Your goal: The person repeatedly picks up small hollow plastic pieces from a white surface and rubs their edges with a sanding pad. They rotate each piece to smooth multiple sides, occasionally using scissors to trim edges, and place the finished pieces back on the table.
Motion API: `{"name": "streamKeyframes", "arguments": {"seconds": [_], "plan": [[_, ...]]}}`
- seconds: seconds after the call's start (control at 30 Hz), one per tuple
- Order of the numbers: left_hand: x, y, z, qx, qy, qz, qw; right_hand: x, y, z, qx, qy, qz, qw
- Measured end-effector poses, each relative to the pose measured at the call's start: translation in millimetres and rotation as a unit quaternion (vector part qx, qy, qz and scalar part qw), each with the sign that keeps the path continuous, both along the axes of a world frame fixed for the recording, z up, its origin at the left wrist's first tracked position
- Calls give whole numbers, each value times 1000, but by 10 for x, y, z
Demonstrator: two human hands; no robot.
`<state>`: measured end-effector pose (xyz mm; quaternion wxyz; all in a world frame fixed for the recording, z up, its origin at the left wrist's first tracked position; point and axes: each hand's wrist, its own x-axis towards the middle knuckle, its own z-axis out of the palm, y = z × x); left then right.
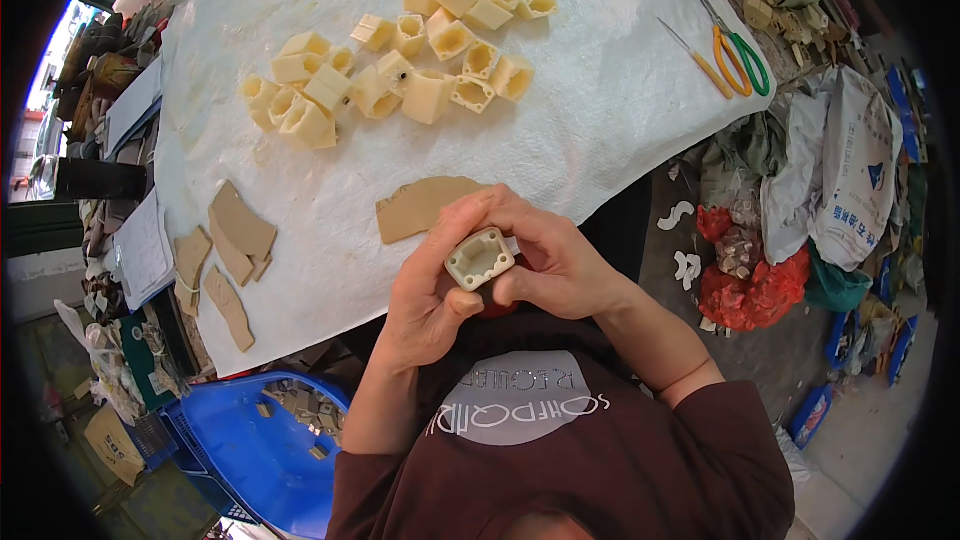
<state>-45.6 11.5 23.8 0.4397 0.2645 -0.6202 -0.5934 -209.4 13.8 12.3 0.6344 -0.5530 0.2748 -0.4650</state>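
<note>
A small cream hollow block, with little round holes around its rim, is held close to my body with its open cavity facing up. My left hand is closed around its left side, the thumb against the lower edge. On the other side my right hand also grips it, fingers wrapped behind and thumb near the lower right corner. Just beyond my hands lies a flat brown sheet piece, partly covered by my fingers. Farther off, several pale yellow hollow blocks are heaped together on the white sheet.
More brown pieces lie at the left. Scissors with green and orange handles rest at the far right beside a thin orange-handled tool. A blue basin holds small brown bits. Red bags and white sacks stand right.
</note>
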Motion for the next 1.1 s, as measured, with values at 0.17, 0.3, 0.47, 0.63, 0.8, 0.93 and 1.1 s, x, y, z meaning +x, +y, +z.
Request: {"name": "streamKeyframes", "arguments": {"seconds": [0.17, 0.3, 0.47, 0.63, 0.8, 0.93, 1.1], "plan": [[-39, -6, -48, -61, -34, 32, 997, 148, 107, 158, 84, -49, -43, 994], [-117, -12, -68, -112, -67, 45, 990, 221, 128, 44, 17, -53, -106, 993], [-157, 7, -145, -28, 48, 65, 996, 119, 76, -21, 81, -89, -43, 992], [-182, 34, -122, 90, 176, 46, 979, 49, 95, -41, 127, -132, 23, 983], [-187, 55, -210, 34, 142, 83, 986, 159, 117, -149, 5, -107, -50, 993], [-172, 51, -223, 29, 118, 85, 989, 162, 115, -159, 26, -118, -45, 992], [-163, 89, -150, 191, 183, 72, 962, 64, 59, -142, 0, -60, -29, 998]]}}
